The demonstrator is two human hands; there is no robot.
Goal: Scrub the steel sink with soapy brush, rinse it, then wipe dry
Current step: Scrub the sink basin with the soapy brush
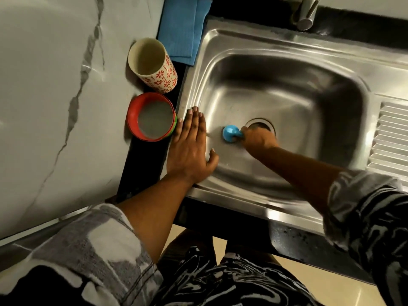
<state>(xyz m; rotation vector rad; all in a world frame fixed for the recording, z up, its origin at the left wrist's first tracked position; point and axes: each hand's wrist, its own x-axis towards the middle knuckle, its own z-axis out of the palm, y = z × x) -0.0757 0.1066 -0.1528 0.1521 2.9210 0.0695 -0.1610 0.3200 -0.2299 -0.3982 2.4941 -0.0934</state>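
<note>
**Item: sink cleaning, scrubbing stage.**

- **Sink** (287,89): steel, one basin, with a ribbed draining board (390,138) on the right. No water is seen running from the tap (305,12).
- **Brush** (229,134): blue, low in the basin on the floor, just left of the drain (260,123). Its long axis seems to run roughly left to right across the basin. The rounded blue end points left, toward the near wall. The bristles are not visible.
- **Right hand** (258,138): fingers are curled round the brush, grasping its other end. The hand is blurred, which suggests motion.
- **Left hand** (189,149): flat on the sink's left rim, fingers straight, holding nothing.
- **Nearby:** a red bowl (152,96) of cloudy liquid, a patterned cup (163,78) and a folded blue cloth (183,29).
- **Step, as judged:** the first, scrubbing. Rinsing and drying are not yet begun.
- **Next move, as judged:** carry the strokes up the walls and into the corners, dipping the brush in the bowl if the liquid is soap. After that come the tap and the cloth.
</note>
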